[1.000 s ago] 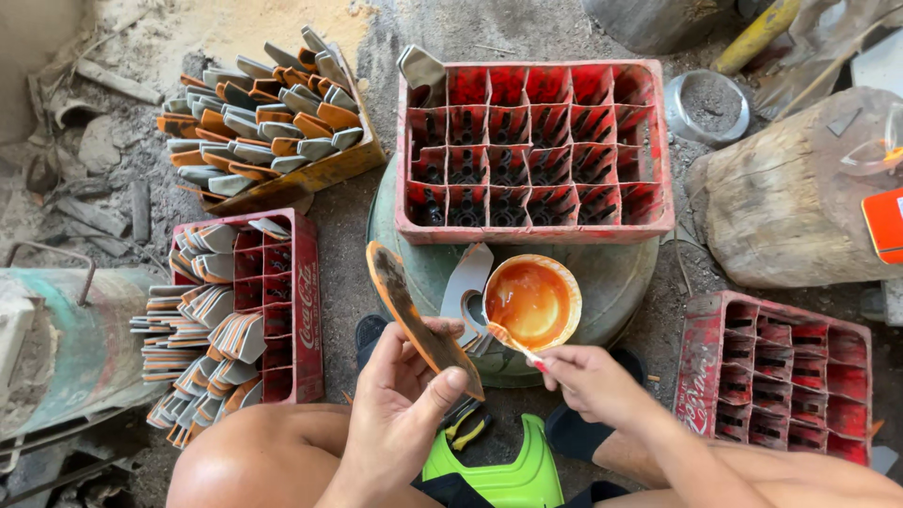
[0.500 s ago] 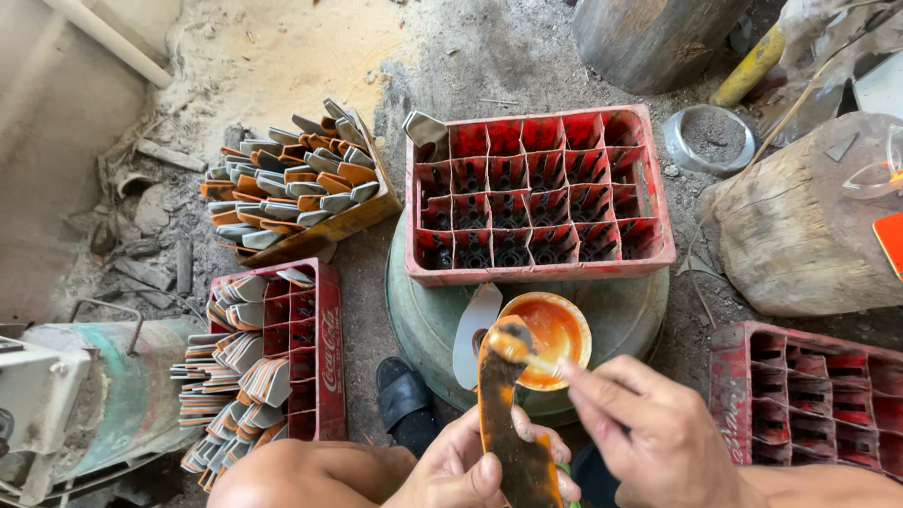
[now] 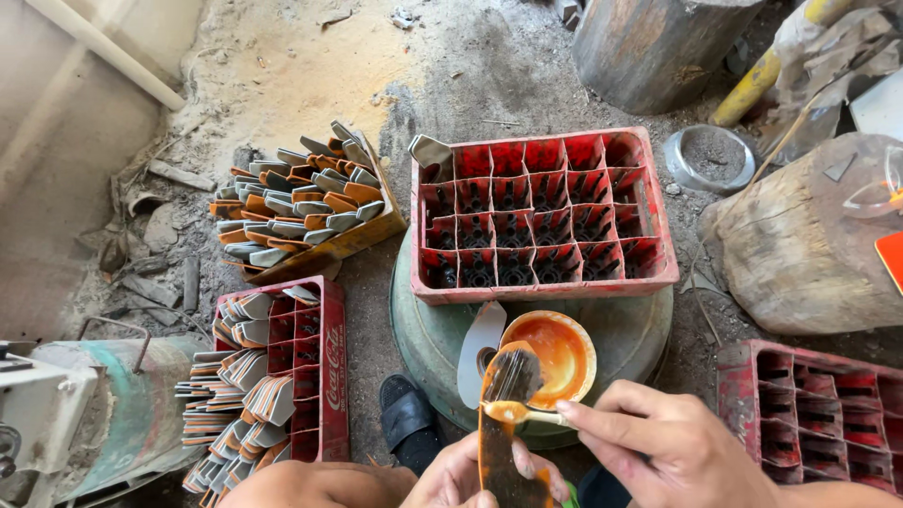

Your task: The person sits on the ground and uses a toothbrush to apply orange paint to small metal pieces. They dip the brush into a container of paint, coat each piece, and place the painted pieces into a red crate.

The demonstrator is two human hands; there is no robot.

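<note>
right fingers (image 3: 602, 425) pinching brush (image 3: 519, 412) against blade (image 3: 503, 428)

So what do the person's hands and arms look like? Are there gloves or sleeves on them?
No gloves and no sleeves. The left hand and the right hand are both bare, and so is what shows of the arms. No rings, watch or bracelet can be seen. The fingers are bare right to the tips, with short nails. Only the hands and a bit of each arm are in the picture.
</note>
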